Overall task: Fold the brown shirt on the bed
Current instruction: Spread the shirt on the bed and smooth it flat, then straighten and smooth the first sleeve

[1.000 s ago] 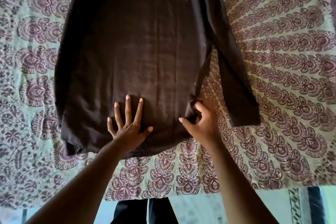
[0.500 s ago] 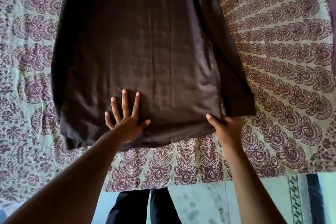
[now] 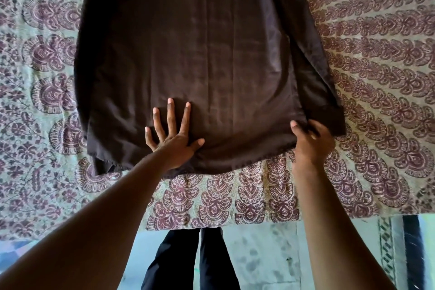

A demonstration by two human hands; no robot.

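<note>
Looking down from the head view, I see the brown shirt [image 3: 200, 59] spread flat on the bed [image 3: 388, 82], hem toward the near edge and the body running off the far top of the frame. My left hand [image 3: 173, 134] lies palm down on the cloth just inside the hem, fingers straight and fanned, pressing without curling round anything. My right hand [image 3: 310, 146] is at the near right corner of the hem, thumb on top of the fabric; the other fingers look tucked at the edge as if pinching it, though blur keeps me from being sure. A long sleeve [image 3: 324, 92] lies along the shirt's right side, its cuff just beside that hand. The bed's patterned cover [image 3: 47, 92] shows on both sides. Below the near edge are dark trouser legs [image 3: 188, 261] on a pale floor [image 3: 270, 254].
</note>
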